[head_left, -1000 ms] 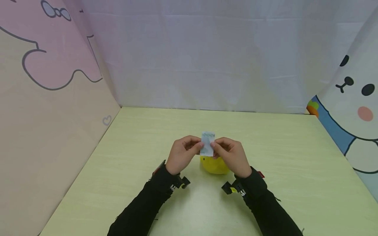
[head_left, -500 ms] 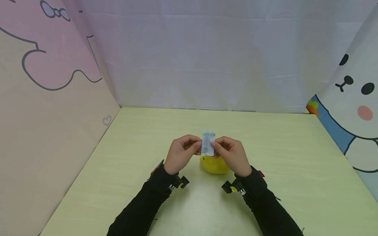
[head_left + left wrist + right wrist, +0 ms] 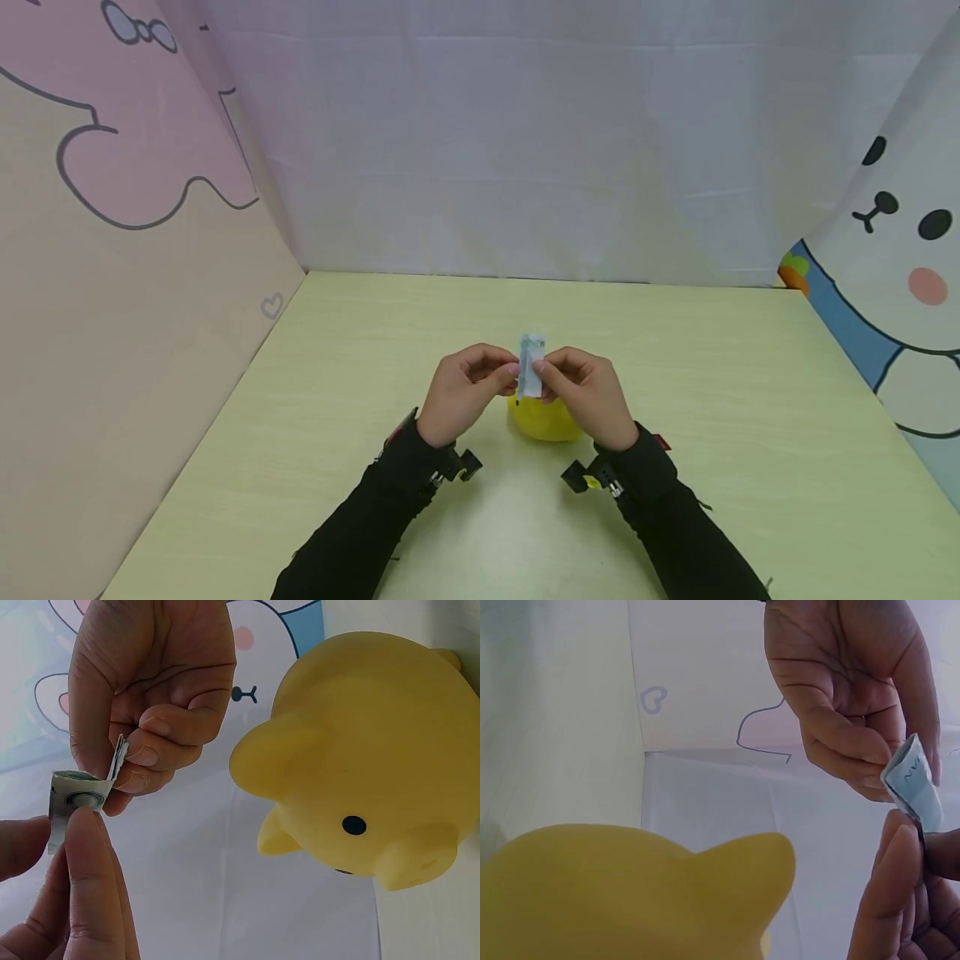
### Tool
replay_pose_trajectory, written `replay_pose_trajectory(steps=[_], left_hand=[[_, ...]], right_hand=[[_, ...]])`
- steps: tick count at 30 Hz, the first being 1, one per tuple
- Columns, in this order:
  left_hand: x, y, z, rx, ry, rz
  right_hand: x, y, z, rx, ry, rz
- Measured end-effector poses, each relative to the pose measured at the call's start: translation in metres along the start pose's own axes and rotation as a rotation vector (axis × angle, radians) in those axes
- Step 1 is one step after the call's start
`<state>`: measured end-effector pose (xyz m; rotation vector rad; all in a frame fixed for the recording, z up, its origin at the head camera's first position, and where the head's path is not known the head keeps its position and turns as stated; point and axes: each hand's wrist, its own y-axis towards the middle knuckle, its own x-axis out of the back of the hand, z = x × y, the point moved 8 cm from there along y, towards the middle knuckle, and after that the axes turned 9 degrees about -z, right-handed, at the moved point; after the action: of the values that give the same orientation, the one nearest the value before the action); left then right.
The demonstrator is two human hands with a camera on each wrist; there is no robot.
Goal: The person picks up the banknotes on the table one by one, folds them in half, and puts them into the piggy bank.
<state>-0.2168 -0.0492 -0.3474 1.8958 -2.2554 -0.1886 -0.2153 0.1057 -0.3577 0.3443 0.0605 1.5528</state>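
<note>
In the head view a small folded banknote (image 3: 529, 379) is held up in front of the person between both hands. My left hand (image 3: 467, 393) pinches its left edge with thumb and fingertips, while my right hand (image 3: 592, 398) grips the right side, thumb on the near face. The left wrist view shows the creased note (image 3: 79, 787) with its upper edges standing apart in a fold. Below and behind the hands sits a yellow pig figure (image 3: 543, 423), partly covered by the right hand; its ears, eye and snout (image 3: 420, 859) show in the left wrist view.
A pale wood-grain table (image 3: 360, 333) lies under the hands. White cloth (image 3: 525, 150) closes off its far edge, with a pink-and-beige printed panel (image 3: 150, 333) on the left and a cartoon-printed panel (image 3: 900, 292) on the right.
The banknote looks narrower than before, its left part turned over toward the right. The left hand has shifted slightly to the right; the right hand and the pig stay in place.
</note>
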Motion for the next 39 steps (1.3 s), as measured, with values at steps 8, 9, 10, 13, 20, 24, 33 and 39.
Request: replay_pose_trajectory(steps=[8,9,10,13,20,24,33,39], left_hand=[[-0.004,0.0,0.006,0.028,0.031,0.037],[-0.004,0.0,0.006,0.03,0.033,0.043],[-0.005,0.0,0.007,0.034,0.035,0.047],[-0.005,0.0,0.009,0.045,0.041,0.056],[-0.008,-0.001,0.01,0.049,0.038,0.059],[-0.01,-0.001,0.01,0.047,0.014,0.067],[-0.011,0.001,0.015,0.06,0.002,0.062],[-0.012,0.001,0.014,0.053,-0.008,0.056]], right_hand=[[-0.002,-0.002,0.003,0.022,0.006,0.014],[-0.003,-0.002,0.003,0.024,0.007,0.017],[-0.003,-0.002,0.004,0.025,0.009,0.018],[-0.004,-0.002,0.005,0.032,0.016,0.021],[-0.005,-0.003,0.005,0.046,0.022,0.026],[-0.006,-0.004,0.005,0.047,0.021,0.029],[-0.008,-0.004,0.006,0.052,0.032,0.039],[-0.008,-0.003,0.004,0.058,0.035,0.046]])
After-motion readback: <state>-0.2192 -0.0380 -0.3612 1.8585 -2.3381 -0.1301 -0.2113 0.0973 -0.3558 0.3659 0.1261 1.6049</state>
